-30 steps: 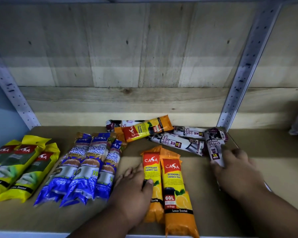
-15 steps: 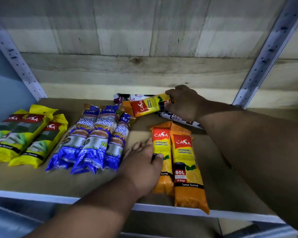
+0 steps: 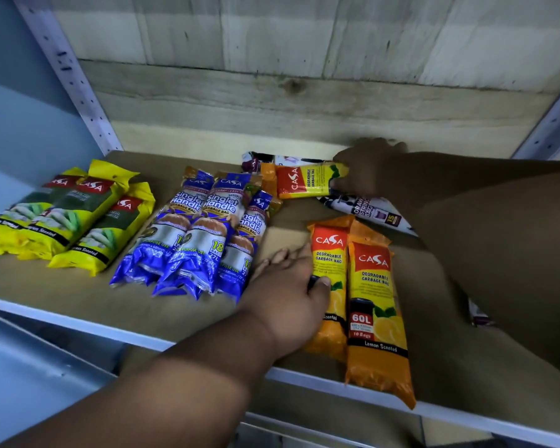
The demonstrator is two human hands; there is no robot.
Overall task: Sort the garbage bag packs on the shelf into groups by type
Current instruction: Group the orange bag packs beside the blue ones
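Note:
Three yellow packs (image 3: 68,215) lie grouped at the shelf's left. Beside them sit three blue Singlet Handle packs (image 3: 194,240). Two orange degradable packs (image 3: 372,302) lie side by side near the front edge. My left hand (image 3: 291,292) rests flat against their left side, thumb on the nearer one. At the back, my right hand (image 3: 366,171) grips the end of a third orange pack (image 3: 304,182), which lies sideways. A white drawstring pack (image 3: 366,210) lies under my right forearm, and another white pack (image 3: 265,160) pokes out behind the orange one.
The brown shelf board (image 3: 78,295) has a pale metal front edge (image 3: 62,321). Perforated metal uprights (image 3: 75,82) stand at the back corners before a wooden plank wall (image 3: 272,101). Part of another pack (image 3: 480,315) shows under my right arm.
My right hand has left the drawstring packs at the right, reached to the back and closed on the sideways orange pack. My left hand has stayed by the two orange packs.

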